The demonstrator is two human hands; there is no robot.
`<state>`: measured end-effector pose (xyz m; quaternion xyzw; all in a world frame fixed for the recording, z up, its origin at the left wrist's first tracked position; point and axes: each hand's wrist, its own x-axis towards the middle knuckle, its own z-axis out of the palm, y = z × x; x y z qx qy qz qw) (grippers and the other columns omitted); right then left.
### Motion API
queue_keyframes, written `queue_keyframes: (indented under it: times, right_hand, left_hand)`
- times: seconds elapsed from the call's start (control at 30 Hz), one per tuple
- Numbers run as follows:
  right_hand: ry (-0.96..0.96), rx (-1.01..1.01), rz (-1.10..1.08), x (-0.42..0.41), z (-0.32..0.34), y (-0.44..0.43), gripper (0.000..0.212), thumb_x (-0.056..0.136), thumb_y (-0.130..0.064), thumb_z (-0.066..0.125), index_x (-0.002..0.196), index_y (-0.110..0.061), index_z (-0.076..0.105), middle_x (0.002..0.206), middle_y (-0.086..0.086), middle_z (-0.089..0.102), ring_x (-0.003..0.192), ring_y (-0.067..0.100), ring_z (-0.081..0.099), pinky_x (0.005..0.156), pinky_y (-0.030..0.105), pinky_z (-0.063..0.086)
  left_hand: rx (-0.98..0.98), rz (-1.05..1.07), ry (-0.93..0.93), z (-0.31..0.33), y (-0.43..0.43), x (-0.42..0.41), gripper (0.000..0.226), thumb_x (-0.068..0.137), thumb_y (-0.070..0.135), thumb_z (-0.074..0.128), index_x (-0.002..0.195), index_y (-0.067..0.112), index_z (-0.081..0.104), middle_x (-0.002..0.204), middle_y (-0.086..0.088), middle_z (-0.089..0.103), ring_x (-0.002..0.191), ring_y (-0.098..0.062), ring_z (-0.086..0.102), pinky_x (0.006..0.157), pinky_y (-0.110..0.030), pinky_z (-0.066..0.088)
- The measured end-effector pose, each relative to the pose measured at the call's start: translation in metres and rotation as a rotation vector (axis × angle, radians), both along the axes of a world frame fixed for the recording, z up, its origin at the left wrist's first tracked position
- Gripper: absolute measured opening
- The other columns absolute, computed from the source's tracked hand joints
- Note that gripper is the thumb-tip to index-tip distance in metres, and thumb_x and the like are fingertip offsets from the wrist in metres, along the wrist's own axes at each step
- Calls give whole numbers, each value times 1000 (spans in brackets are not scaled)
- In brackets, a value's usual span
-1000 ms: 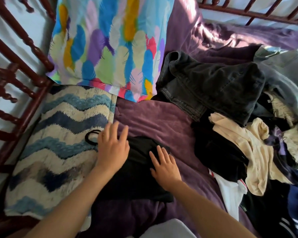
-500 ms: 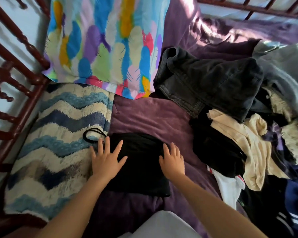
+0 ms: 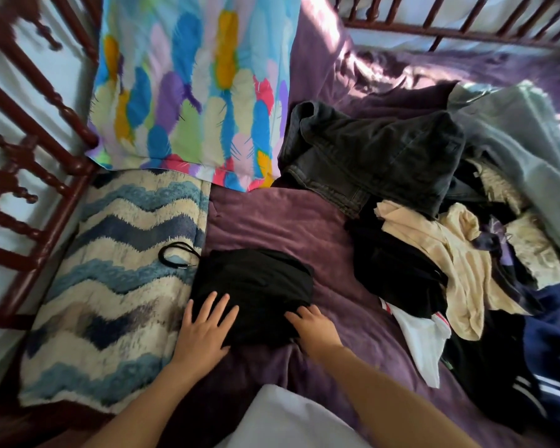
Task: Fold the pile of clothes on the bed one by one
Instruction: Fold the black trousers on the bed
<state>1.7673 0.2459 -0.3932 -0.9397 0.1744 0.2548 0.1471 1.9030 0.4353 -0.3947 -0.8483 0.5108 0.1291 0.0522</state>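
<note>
Left hand (image 3: 204, 331) flat, fingers spread, right hand (image 3: 316, 328) bent-fingered, grip unclear — both had slid toward 6 o'clock on the black garment (image 3: 256, 286); fold looked done.

On the purple bed (image 3: 272, 221) lie a folded black cloth (image 3: 256, 286), a messy pile of clothes (image 3: 434, 247), a feather pillow (image 3: 191, 92) and a wavy blue blanket (image 3: 110, 286).

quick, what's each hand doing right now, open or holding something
Left hand: open, flat on the folded black garment.
Right hand: fingers bent on the garment's near corner; grip cannot be told.
</note>
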Motion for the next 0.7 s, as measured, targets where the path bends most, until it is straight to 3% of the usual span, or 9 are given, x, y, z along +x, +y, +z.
queue_keyframes:
  times: [0.1,0.17,0.2,0.3,0.43,0.5,0.7]
  right_hand:
    - [-194,-61,37,4,16,-13,36,71,-17,70,107,-18,66,100,3,63,93,24,60,65,26,49]
    - [-256,-129,120,3,32,-21,28,43,-30,71,71,-29,70,66,-11,60,58,11,59,39,15,38]
    - [-282,-161,128,-1,42,-24,26,40,-33,66,66,-30,69,60,-13,57,52,9,56,36,14,35]
    - [-423,-216,122,-29,64,-41,27,47,-30,68,74,-29,70,65,-12,58,55,13,56,41,15,40]
    - [-565,-307,-17,-94,100,-76,46,40,-27,83,83,-25,68,74,-10,63,61,14,60,44,15,44]
    - [-598,-371,-153,-133,123,-90,47,35,-24,87,80,-24,71,74,-10,66,62,13,63,45,14,43]
    - [-652,-600,-494,-274,179,-107,31,45,-27,66,76,-27,70,72,-14,66,65,8,62,46,13,43]
  left_hand:
    - [-19,16,-4,2,-2,6,95,12,24,95,103,14,73,109,-11,69,101,-32,66,73,-57,51]
    - [-65,16,11,5,-5,10,92,9,21,94,98,10,74,99,-9,71,90,-29,70,66,-46,55]
    - [-104,1,27,7,-8,11,89,6,20,93,92,8,75,91,-8,72,83,-25,71,60,-37,56]
    - [-253,-57,62,24,-32,6,78,4,13,90,80,8,75,75,-2,71,65,-18,70,46,-22,50]
    - [-542,-211,22,56,-95,-21,62,25,1,82,85,10,68,71,-2,69,63,-18,69,48,-22,50]
    - [-619,-290,35,73,-132,-45,62,19,0,85,78,8,71,69,-1,69,62,-18,68,46,-23,51]
    - [-774,-628,36,134,-222,-146,62,14,6,87,75,9,73,69,0,69,60,-17,67,46,-22,49]
